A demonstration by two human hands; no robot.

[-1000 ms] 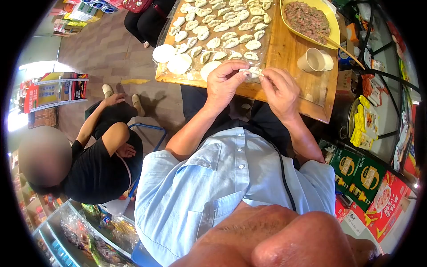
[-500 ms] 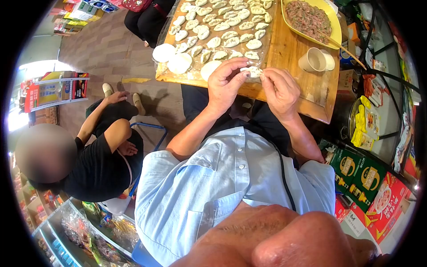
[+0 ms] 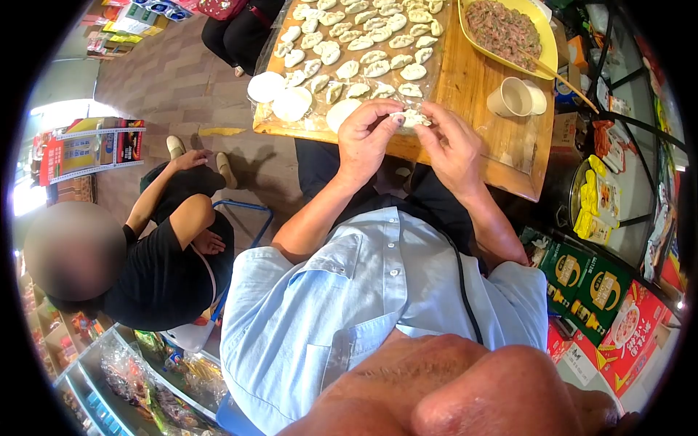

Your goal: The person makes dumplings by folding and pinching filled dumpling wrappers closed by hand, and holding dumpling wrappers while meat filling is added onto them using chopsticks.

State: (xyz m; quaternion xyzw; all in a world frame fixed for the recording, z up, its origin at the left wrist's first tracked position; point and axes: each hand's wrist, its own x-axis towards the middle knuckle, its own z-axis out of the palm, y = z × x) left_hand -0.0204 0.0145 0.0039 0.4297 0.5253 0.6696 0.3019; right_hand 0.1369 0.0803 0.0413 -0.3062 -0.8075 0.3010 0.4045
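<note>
A pale, pleated dumpling (image 3: 411, 119) is pinched between my two hands above the table's near edge. My left hand (image 3: 367, 138) grips its left end with thumb and fingers. On the other end, my right hand (image 3: 452, 143) has its thumb and forefinger closed. Round dough wrappers (image 3: 292, 104) lie to the left of my hands, one of them partly behind my left fingers. Beyond my hands, many finished dumplings (image 3: 376, 69) rest in rows on a plastic-covered board (image 3: 313, 125). A yellow tray (image 3: 550, 43) of minced filling (image 3: 502, 33) stands at the far right with chopsticks (image 3: 574, 93) in it.
Two nested paper cups (image 3: 509, 98) stand on the wooden table (image 3: 465, 87) to the right. A seated person in black (image 3: 182, 269) is close on my left; another person's legs (image 3: 236, 43) show beyond the table. Shelves and packaged goods (image 3: 596, 200) crowd the right side.
My right hand has shifted slightly left, its fingers now further over the dumpling. My left hand stays nearly in place, still holding the other end.
</note>
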